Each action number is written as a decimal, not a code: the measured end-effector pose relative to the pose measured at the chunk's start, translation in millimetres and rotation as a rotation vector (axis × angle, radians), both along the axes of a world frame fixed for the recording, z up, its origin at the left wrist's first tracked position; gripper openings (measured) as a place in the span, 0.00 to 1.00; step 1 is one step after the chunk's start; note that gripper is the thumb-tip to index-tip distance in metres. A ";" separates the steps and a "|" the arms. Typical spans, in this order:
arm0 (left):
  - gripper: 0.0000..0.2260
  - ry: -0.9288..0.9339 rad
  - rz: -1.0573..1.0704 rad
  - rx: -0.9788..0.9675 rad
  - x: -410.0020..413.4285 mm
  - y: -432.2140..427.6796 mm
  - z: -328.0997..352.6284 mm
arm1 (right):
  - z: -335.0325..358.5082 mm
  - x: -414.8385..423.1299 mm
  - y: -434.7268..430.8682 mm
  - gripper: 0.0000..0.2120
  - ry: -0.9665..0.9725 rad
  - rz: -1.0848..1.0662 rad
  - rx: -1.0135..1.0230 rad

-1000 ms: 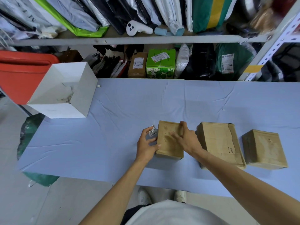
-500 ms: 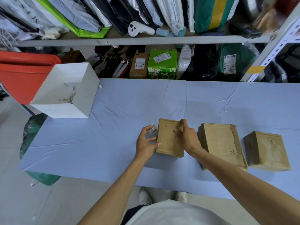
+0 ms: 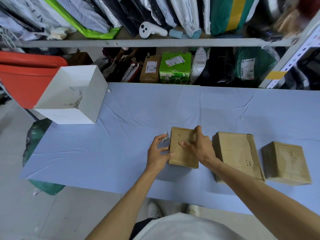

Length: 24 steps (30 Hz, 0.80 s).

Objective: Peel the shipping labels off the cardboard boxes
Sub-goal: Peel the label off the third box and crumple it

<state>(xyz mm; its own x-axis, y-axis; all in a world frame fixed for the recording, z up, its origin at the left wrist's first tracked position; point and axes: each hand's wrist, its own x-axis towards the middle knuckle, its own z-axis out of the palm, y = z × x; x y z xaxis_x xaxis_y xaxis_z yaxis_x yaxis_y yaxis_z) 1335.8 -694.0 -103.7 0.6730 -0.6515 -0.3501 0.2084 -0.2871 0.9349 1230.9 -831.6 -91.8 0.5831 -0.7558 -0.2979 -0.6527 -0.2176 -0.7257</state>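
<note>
Now | white bin (image 3: pixel 86 101): scraps, seemingly | left hand (image 3: pixel 158 153) pinches label (image 3: pixel 165 138) | right hand (image 3: pixel 199 146) spread on box (image 3: pixel 181 153)

label scrap (image 3: pixel 165 139): print too small to read, partly behind left hand (image 3: pixel 156 155) fingers
left box (image 3: pixel 181 149): top partly covered by right hand (image 3: pixel 199 146); left face unseen

Right hand (image 3: pixel 201 148) shifted: 1.0 s ago flat across top of leftmost cardboard box (image 3: pixel 181 148), fingers over far edge; now fingers spread more, fingertips pressing on box top, thumb raised near far right corner. Left hand (image 3: pixel 158 154) barely moved along box's left side, label scrap (image 3: pixel 165 138) pinched a bit higher. Box sits slightly further from middle box (image 3: pixel 237 155).
</note>
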 end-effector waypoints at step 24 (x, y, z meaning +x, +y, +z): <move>0.17 -0.254 0.209 0.063 32.8 -3.8 25.6 | -12.8 -3.8 -6.1 0.27 0.179 0.089 -0.024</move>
<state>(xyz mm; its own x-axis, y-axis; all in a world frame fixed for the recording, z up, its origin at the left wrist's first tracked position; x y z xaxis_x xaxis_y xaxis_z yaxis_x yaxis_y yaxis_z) 1368.6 -697.8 -78.2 0.8608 -0.4723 -0.1893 0.0315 -0.3218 0.9463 1227.1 -837.7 -104.5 0.5873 -0.7116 -0.3855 -0.7483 -0.2959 -0.5938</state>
